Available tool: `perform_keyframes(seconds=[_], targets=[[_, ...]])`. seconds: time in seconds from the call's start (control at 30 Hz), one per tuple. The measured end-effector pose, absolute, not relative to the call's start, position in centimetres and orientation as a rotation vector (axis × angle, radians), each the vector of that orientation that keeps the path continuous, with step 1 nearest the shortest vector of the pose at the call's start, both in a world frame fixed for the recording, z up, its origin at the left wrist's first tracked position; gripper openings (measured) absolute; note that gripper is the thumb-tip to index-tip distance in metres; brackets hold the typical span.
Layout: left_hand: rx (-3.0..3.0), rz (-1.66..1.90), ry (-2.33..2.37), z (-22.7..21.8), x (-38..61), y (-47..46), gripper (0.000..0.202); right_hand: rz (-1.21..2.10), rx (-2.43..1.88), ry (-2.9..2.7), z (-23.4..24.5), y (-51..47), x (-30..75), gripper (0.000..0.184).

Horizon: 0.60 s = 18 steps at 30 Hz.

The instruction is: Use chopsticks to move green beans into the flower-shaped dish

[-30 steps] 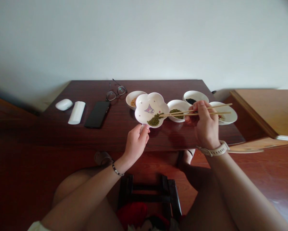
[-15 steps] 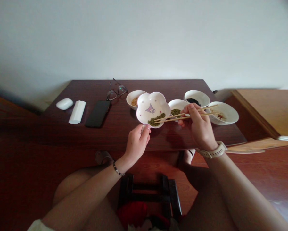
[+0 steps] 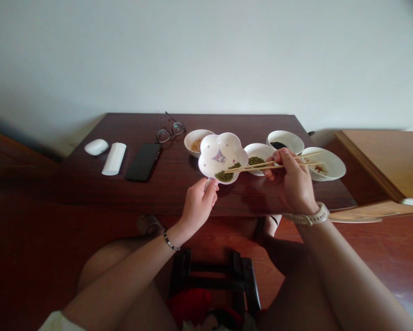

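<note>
Left hand [image 3: 198,201] holds dish [image 3: 211,154] near bowls [image 3: 256,150], glasses [image 3: 172,134] and phone [image 3: 143,162].

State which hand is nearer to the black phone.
Left. The left hand is right of the black phone, gripping the flower-shaped dish; the right hand is farther right, holding chopsticks.

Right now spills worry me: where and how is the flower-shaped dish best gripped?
The flower-shaped dish is probably best taken by its handle, from the near side, where the left hand has it: it juts outward there, keeping hands off the green beans.
</note>
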<state>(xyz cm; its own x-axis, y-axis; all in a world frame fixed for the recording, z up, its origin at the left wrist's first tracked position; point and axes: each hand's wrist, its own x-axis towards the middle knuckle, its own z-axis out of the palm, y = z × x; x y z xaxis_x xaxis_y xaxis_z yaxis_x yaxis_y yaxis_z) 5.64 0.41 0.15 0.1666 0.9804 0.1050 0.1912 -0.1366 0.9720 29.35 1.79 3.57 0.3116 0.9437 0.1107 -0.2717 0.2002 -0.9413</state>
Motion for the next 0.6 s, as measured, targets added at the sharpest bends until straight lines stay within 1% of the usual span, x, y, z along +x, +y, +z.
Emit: perform_keyframes(seconds=[0.3, 0.4, 0.6], targets=[[1.611, 1.058, 1.220, -0.4, 5.5, 0.4, 0.039, 1.035, -1.035, -1.025, 5.1, 0.7, 29.8, 0.032], [1.618, 1.064, 1.232, -0.5, 5.6, 0.4, 0.038, 1.027, -1.088, -1.088, 5.3, 0.3, 29.4, 0.035], [1.629, 1.072, 1.247, -0.4, 5.7, 0.4, 0.039, 1.020, -1.120, -1.008, 4.6, 0.5, 29.0, 0.037]])
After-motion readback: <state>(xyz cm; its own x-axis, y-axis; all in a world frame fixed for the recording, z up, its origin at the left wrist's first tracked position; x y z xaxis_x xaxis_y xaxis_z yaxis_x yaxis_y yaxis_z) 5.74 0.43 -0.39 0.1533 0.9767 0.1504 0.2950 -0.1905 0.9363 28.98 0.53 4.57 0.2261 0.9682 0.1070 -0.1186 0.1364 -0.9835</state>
